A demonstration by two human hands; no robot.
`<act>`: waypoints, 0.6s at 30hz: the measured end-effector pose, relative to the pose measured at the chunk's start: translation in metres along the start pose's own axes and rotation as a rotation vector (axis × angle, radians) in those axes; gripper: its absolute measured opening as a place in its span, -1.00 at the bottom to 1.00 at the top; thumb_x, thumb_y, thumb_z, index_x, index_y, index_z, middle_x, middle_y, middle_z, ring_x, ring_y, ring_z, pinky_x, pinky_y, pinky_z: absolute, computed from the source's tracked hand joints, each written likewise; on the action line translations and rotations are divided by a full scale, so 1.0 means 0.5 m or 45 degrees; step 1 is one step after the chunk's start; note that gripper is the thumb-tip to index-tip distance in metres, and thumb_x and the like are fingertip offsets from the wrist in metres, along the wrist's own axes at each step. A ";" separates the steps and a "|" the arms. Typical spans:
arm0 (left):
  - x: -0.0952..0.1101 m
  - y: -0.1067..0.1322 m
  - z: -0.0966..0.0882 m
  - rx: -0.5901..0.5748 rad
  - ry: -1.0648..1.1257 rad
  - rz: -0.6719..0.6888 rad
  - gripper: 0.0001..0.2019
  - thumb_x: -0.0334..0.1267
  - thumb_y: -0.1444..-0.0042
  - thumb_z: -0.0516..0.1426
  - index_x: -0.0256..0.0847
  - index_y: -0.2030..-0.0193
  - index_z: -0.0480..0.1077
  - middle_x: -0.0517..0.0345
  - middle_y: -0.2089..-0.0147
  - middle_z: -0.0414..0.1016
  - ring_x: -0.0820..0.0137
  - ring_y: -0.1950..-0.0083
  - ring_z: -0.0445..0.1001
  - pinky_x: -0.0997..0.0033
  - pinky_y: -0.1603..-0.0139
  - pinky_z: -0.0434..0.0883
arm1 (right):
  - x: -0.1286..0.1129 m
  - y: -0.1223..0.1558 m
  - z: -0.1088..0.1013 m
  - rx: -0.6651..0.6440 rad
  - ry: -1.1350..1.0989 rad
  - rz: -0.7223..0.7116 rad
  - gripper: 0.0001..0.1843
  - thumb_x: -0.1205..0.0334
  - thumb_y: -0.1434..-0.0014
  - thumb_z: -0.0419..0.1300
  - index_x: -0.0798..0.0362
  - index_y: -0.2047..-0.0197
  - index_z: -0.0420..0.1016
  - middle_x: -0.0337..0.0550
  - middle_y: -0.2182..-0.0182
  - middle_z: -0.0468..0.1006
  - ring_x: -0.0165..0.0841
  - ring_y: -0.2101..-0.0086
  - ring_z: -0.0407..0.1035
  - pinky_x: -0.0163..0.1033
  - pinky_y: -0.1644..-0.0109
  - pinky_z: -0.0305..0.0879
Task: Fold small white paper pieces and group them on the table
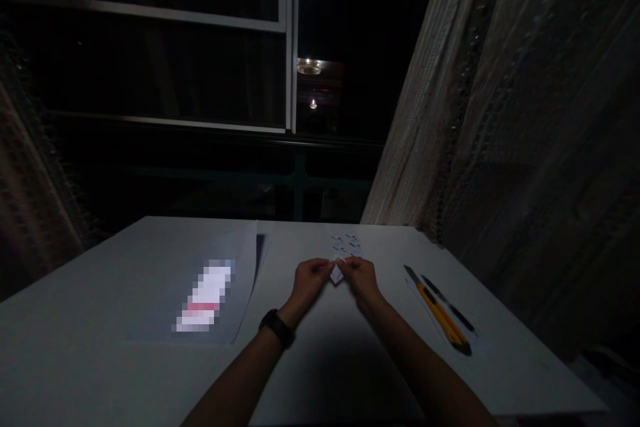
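Note:
Between my two hands is a small folded piece of white paper (337, 274), its lower end coming to a point. My left hand (313, 276), with a dark band (278, 328) on the wrist, pinches the paper's left side. On the other side my right hand (362, 275) grips it with thumb and fingers closed. Just beyond the fingertips lie several small paper pieces with dark marks (345, 241). Fine creases in the paper are too dim to make out.
A yellow utility knife (443, 317) and a dark pen (450, 304) lie on the white table (320, 373) at right. White sheets (150, 307) with a bright, pixelated rectangle (205, 297) are at left. Behind stand a dark window (165, 67) and a curtain (415, 113).

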State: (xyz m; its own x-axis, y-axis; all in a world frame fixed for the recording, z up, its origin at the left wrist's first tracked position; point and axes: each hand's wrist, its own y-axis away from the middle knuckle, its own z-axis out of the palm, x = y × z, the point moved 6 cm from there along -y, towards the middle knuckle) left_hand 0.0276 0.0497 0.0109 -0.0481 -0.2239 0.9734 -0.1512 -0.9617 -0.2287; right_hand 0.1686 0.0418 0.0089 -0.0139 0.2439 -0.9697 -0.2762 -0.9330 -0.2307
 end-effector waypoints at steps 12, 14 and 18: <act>-0.033 0.003 0.009 0.015 0.227 -0.252 -0.60 -0.26 0.41 0.33 -0.41 0.37 0.41 0.09 0.60 0.43 0.47 0.59 0.37 0.53 0.57 0.26 | 0.006 0.009 0.019 -0.130 -0.251 0.192 -0.64 0.01 0.28 0.33 0.14 0.54 0.44 -0.27 0.62 0.37 -0.44 0.56 0.25 -0.32 0.47 0.19; -0.034 0.002 0.006 0.025 0.130 -0.223 -0.64 -0.27 0.42 0.33 -0.41 0.42 0.42 0.11 0.62 0.43 0.50 0.61 0.34 0.55 0.60 0.23 | 0.005 0.008 0.020 -0.156 -0.229 0.198 -0.64 0.01 0.29 0.34 0.15 0.56 0.44 -0.26 0.63 0.37 -0.43 0.56 0.24 -0.32 0.47 0.19; -0.029 0.002 0.002 0.060 -0.043 -0.139 -0.70 -0.26 0.40 0.31 -0.39 0.46 0.44 0.17 0.65 0.39 0.53 0.63 0.29 0.58 0.64 0.16 | 0.000 0.005 0.014 -0.144 -0.140 0.129 -0.61 -0.03 0.34 0.35 0.17 0.60 0.45 -0.23 0.66 0.37 -0.39 0.55 0.26 -0.31 0.48 0.16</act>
State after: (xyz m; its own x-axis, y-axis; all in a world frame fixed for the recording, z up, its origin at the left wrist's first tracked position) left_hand 0.0292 0.0518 -0.0036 -0.0002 -0.1221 0.9925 -0.1068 -0.9868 -0.1214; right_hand 0.1613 0.0414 0.0091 -0.1427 0.1691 -0.9752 -0.1582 -0.9765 -0.1462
